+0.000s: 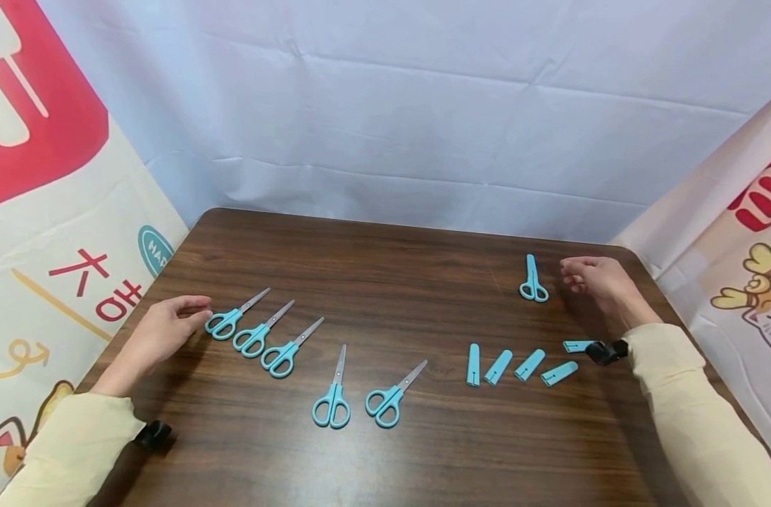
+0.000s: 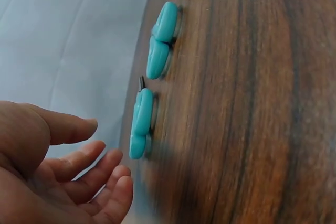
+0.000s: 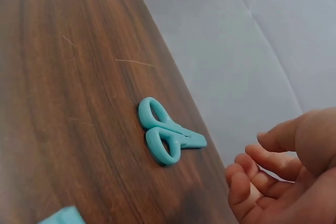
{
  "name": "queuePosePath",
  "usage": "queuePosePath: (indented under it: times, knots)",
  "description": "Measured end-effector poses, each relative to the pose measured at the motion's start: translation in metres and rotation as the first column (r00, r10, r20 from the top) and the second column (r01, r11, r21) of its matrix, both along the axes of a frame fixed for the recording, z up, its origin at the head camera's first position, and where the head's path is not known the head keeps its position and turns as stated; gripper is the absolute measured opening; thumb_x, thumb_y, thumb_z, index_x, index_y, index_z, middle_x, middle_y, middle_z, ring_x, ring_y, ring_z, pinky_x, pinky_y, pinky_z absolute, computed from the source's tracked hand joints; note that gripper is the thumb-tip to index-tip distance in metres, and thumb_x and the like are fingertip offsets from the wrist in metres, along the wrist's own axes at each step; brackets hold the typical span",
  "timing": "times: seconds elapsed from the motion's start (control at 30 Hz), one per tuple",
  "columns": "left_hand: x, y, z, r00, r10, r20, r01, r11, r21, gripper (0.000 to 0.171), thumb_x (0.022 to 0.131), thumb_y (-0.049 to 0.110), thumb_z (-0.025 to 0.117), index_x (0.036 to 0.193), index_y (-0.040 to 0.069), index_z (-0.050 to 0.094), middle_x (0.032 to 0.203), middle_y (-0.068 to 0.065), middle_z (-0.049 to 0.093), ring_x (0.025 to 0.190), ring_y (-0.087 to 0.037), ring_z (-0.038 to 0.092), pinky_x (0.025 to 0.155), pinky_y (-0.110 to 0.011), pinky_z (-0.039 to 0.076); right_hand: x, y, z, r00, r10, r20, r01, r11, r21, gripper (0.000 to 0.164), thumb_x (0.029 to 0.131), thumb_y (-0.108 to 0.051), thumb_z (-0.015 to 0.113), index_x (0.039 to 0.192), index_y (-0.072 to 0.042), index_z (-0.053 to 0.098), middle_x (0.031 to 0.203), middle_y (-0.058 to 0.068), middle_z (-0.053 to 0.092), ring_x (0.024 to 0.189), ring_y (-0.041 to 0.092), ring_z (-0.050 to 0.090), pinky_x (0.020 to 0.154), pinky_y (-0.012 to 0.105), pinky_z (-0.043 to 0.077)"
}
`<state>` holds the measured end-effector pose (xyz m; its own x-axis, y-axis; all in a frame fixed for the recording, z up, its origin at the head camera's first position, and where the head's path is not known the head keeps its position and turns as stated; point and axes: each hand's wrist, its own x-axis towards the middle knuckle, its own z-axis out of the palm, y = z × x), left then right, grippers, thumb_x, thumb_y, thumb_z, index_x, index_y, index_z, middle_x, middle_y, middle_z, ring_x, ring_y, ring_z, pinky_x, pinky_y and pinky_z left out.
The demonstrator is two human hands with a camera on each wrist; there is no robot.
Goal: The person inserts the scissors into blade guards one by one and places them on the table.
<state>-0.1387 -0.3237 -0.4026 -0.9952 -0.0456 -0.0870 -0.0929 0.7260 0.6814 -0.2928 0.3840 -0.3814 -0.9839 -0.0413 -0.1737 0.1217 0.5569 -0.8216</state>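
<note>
Left cloth: a pale printed sheet (image 1: 93,232) with red and yellow figures hangs at the table's left side.
Left hand: the left hand (image 1: 167,329) comes out of a cream sleeve (image 1: 74,447), fingers relaxed and slightly bent, thumb set apart from them, holding nothing; the fingertips are just beside the nearest handles, and I cannot tell whether they touch.
Three leaning scissors: first scissors (image 1: 234,315), second scissors (image 1: 262,330) and third scissors (image 1: 290,347) lie in a slanting row on the dark wooden table (image 1: 436,296), turquoise handles toward the person, bare blades pointing away and to the right.
Two nearer scissors: fourth scissors (image 1: 336,389) point almost straight away; fifth scissors (image 1: 394,391) tilt right. Both show bare metal, blades together.
Blade covers: five turquoise covers (image 1: 529,363) lie apart from one another right of the scissors, the farthest right partly hidden by the black wrist device (image 1: 605,352).
Covered scissors: one pair (image 1: 531,279) lies farther back, its blades inside a turquoise cover, rings toward the person.
Right hand: the right hand (image 1: 599,280) hangs near that pair's right side, fingers loosely curled, a narrow gap under the thumb, holding nothing.
Right cloth: another printed sheet (image 1: 727,274) hangs beyond it.
</note>
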Motion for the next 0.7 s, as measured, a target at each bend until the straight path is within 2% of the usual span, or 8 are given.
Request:
queuePosePath:
  times: [0.1, 0.27, 0.37, 0.57, 0.7]
  knots:
    - [-0.001, 0.002, 0.0, 1.0, -0.021, 0.011, 0.021, 1.0, -0.007, 0.049, 0.107, 0.028, 0.059, 0.139, -0.009, 0.055, 0.133, -0.031, 0.061, 0.118, -0.043, 0.058, 0.088, -0.047, 0.051, 0.011, 0.002, 0.004, 0.999, 0.032, -0.006, -0.032, 0.999, 0.007, 0.051, 0.112, -0.026, 0.045, 0.144, 0.014, 0.043, 0.095, -0.015, 0.065, 0.09, 0.003, 0.062, 0.078, 0.025, 0.058]
    - [-0.003, 0.004, -0.002, 0.999, -0.03, 0.03, 0.03, 0.999, -0.017, 0.051, 0.105, 0.03, 0.062, 0.138, -0.009, 0.057, 0.133, -0.031, 0.061, 0.111, -0.038, 0.059, 0.081, -0.037, 0.05, 0.032, 0.006, 0.008, 0.996, 0.089, -0.014, -0.088, 0.995, 0.043, 0.049, 0.113, -0.021, 0.042, 0.145, 0.016, 0.043, 0.098, -0.017, 0.066, 0.092, 0.001, 0.063, 0.079, 0.026, 0.058]
    - [-0.005, 0.005, -0.003, 0.999, -0.033, 0.037, 0.034, 0.999, -0.028, 0.052, 0.105, 0.031, 0.063, 0.138, -0.008, 0.057, 0.132, -0.031, 0.061, 0.109, -0.037, 0.06, 0.08, -0.035, 0.051, 0.043, 0.01, 0.009, 0.994, 0.106, -0.024, -0.105, 0.993, 0.044, 0.048, 0.113, -0.02, 0.043, 0.144, 0.017, 0.043, 0.098, -0.02, 0.066, 0.091, 0.0, 0.063, 0.077, 0.026, 0.059]
    - [-0.006, 0.009, -0.005, 0.997, -0.057, 0.049, 0.06, 0.996, -0.072, 0.052, 0.102, 0.028, 0.069, 0.137, -0.009, 0.059, 0.125, -0.032, 0.063, 0.102, -0.036, 0.06, 0.078, -0.04, 0.051, 0.064, 0.018, 0.006, 0.993, 0.112, -0.027, -0.112, 0.994, 0.015, 0.046, 0.112, -0.02, 0.046, 0.14, 0.016, 0.047, 0.098, -0.019, 0.069, 0.091, 0.001, 0.066, 0.075, 0.026, 0.059]
    - [-0.008, 0.014, -0.004, 0.995, -0.089, 0.047, 0.093, 0.991, -0.095, 0.053, 0.1, 0.029, 0.07, 0.136, -0.008, 0.06, 0.129, -0.035, 0.06, 0.108, -0.042, 0.059, 0.081, -0.047, 0.053, 0.077, 0.023, 0.003, 0.991, 0.122, -0.048, -0.119, 0.992, 0.052, 0.043, 0.112, -0.019, 0.048, 0.136, 0.015, 0.051, 0.098, -0.019, 0.07, 0.089, 0.0, 0.066, 0.073, 0.025, 0.059]
